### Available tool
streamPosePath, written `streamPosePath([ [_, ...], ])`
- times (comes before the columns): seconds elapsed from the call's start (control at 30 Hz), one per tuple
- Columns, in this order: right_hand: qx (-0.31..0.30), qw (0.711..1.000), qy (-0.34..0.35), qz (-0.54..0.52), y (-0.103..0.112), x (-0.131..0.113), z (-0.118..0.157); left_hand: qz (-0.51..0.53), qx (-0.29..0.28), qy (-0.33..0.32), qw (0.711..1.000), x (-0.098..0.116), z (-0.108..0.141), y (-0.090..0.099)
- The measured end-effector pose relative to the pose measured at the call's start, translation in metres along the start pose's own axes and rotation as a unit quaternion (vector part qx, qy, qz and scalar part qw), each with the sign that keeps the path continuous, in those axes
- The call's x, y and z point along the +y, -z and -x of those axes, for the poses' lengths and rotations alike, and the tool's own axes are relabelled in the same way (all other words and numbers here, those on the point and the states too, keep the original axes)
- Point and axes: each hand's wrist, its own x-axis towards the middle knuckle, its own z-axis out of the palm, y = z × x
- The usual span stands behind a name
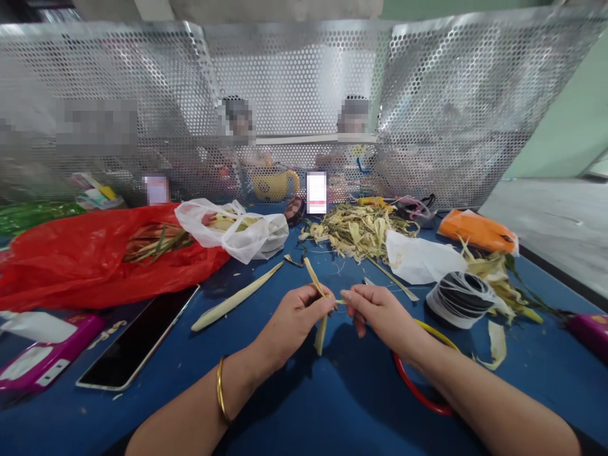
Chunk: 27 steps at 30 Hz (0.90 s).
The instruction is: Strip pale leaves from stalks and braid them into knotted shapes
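Note:
My left hand (298,318), a gold bangle on its wrist, pinches a pale dried husk strip (321,337) between thumb and fingers. One end of the strip points up past the fingers, and the other hangs below them. Close beside it, my right hand (380,313) has thumb and forefinger pinched on a thin pale piece that reaches across from the left fingertips. Whether that piece is part of the same strip is hidden by the fingers. A long folded husk (237,297) lies on the blue table (285,411) to the left of my hands.
A pile of dried husk scraps (361,231) lies ahead. At right are a wire spool (460,299), a red and yellow ring (418,394) and an orange packet (477,232). Red plastic bag (95,253), white bag (256,234) and phone (140,339) lie left. A perforated metal screen (304,76) stands behind.

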Motion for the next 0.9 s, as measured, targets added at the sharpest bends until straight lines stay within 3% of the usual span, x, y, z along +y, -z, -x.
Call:
streamPosePath([
  [0.13, -0.026, 0.994, -0.035, -0.102, -0.0012, -0.0010, 0.0009, 0.019, -0.003, -0.047, 0.999, 0.0018, 0.0005, -0.0015],
  [0.33, -0.102, 0.953, -0.121, -0.258, -0.0004, -0.0078, 0.0049, 0.036, -0.026, -0.116, 0.992, 0.0037, 0.0038, -0.0058],
  [0.6, -0.116, 0.958, -0.101, -0.244, -0.0031, -0.0037, 0.0050, 0.155, -0.128, -0.075, 0.977, -0.0010, 0.0042, -0.0018],
  [0.77, -0.129, 0.953, -0.080, -0.263, -0.0058, -0.0036, 0.0055, 0.194, -0.132, -0.042, 0.971, 0.0008, 0.0048, -0.0004],
  [0.9, -0.117, 0.962, -0.083, -0.234, -0.0033, -0.0043, 0.0035, 0.205, -0.100, 0.003, 0.974, 0.0040, 0.0048, -0.0022],
])
